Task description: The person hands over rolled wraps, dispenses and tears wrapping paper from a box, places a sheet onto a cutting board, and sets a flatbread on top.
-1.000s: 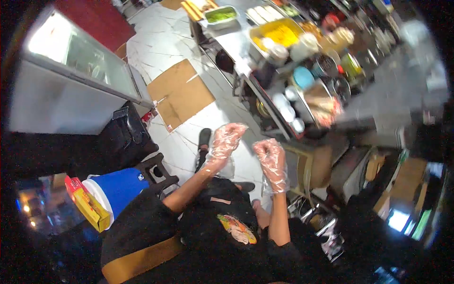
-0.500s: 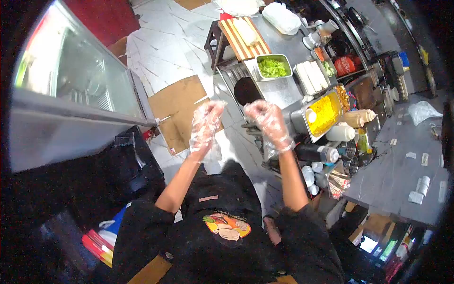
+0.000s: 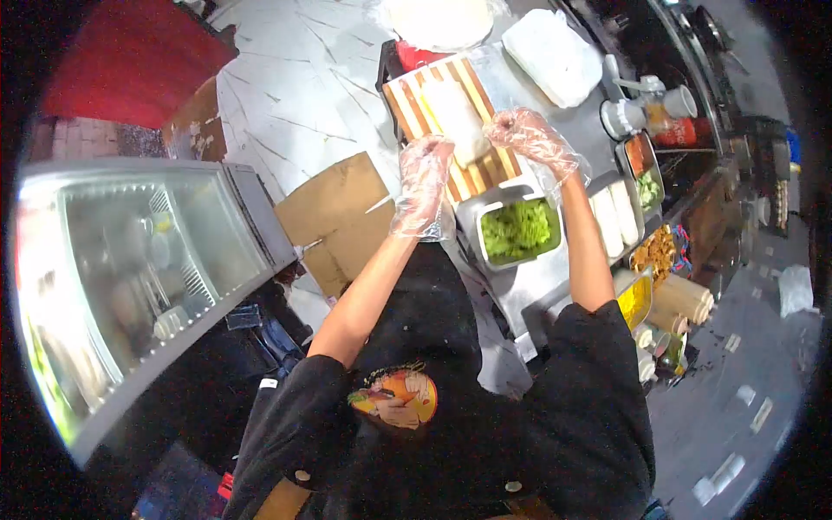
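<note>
My left hand [image 3: 425, 182], in a clear plastic glove, is closed with the fingers curled in at the near left edge of the striped cutting board [image 3: 404, 106]. Over the board's right side is my right hand [image 3: 530, 139], gloved the same way, its fingers also drawn together. Between and just beyond them lies a long white bundle [image 3: 458, 117] on the board. Whether either hand touches it I cannot tell, and whatever the fingertips may hold is hidden. A metal container of chopped lettuce [image 3: 520, 230] stands close below my right hand.
A white plastic bag [image 3: 555, 56] lies at the counter's back. To the right are a tray with white rolls [image 3: 614, 217], a container of yellow food [image 3: 635, 299] and sauce bottles [image 3: 680, 303]. A glass-door fridge [image 3: 147, 269] stands left; cardboard [image 3: 334, 217] lies on the floor.
The view has shifted towards the cutting board. Both closed hands have gone from in front of the counter to the board, beside the white bundle.
</note>
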Demonstrator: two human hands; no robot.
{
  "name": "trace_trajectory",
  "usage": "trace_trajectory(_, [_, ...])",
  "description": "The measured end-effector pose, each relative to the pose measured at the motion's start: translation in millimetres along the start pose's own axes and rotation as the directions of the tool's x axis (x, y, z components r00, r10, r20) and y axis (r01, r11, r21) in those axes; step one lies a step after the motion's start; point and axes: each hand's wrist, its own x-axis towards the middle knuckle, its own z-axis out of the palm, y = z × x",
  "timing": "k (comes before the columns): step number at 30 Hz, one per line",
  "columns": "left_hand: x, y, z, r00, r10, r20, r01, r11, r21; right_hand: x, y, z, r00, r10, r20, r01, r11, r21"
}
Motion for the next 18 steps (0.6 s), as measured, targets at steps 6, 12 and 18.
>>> trace_trajectory(6, [80.4, -12.7, 32.2, 0.993, -0.051, -0.105, 0.064, 0.990, 0.122, 81.0, 56.4, -38.8, 0.966, 0.171, 0.193, -0.149, 0.981, -0.126])
trace_trajectory(12, [106.9, -31.7, 29.5, 0.993, 0.060, -0.100, -0.026, 0.949, 0.314, 96.7, 84.6, -20.6, 0.858, 0.298, 0.419, -0.473, 0.776, 0.417])
trace_trajectory(18, [114.7, -30.2, 24.1, 0.955, -0.246, -0.164, 0.272, 0.949, 0.158, 76.8, 100.5, 8.6, 0.893, 0.212, 0.398, -0.444, 0.265, 0.856])
